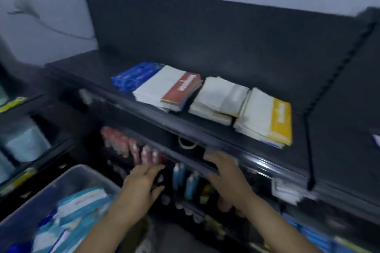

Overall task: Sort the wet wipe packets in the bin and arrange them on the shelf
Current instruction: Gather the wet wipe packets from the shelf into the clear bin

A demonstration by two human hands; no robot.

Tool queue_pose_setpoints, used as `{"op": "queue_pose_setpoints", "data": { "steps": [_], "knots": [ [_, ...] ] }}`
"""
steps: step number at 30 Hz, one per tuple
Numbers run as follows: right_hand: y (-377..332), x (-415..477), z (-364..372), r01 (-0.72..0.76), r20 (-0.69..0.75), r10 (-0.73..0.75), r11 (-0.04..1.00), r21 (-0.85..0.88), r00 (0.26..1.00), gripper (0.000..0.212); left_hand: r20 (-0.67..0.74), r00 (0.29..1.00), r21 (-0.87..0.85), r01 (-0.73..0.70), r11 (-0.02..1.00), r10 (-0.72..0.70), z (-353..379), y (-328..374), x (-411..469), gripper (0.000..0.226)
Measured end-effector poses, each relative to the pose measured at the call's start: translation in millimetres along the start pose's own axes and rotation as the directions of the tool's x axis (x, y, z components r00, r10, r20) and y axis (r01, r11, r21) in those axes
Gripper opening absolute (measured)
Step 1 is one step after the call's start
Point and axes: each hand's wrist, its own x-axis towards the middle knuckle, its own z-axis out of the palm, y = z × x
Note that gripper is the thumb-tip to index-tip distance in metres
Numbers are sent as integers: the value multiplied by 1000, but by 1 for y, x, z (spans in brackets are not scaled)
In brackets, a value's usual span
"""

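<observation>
Lower left, nearest: grey plastic bin (67, 181), smooth-walled, heaped with wet wipe packets (82, 199) in teal, white and blue film. Probably light, soft, squashy, slick-skinned; best pinched across the flat faces near mid-length, not by a sealed edge. Lower centre: left hand (141, 183), empty, fingers straight and loosely spread, just right of the bin. Further right: right hand (224, 170), empty, fingers extended by a dark shelf lip; touching or not, impossible to tell through blur. Above, on the matte black shelf (82, 63), left to right: blue packets (131, 77), red-banded stack (170, 90), plain white stack (220, 98), yellow-banded stack (265, 117), all flat, rectangular, side by side.
</observation>
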Motion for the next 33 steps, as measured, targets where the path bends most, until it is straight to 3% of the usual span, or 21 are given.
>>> {"op": "queue_pose_setpoints", "data": {
  "steps": [8,16,26,33],
  "knots": [
    [153,-118,-161,-256,-270,224,963,-89,937,42,-20,915,130,-398,908,404,42,230,100,55],
    [267,-244,-260,-552,-464,476,833,-34,747,40,8,769,8,-639,769,639,121,403,144,56],
    [363,-309,-319,-759,-532,648,650,13,546,43,116,667,-131,-724,677,736,209,522,218,57],
    [425,-296,-364,-839,-533,725,541,50,436,47,239,716,-212,-620,755,656,259,567,299,59]
  ]
}}
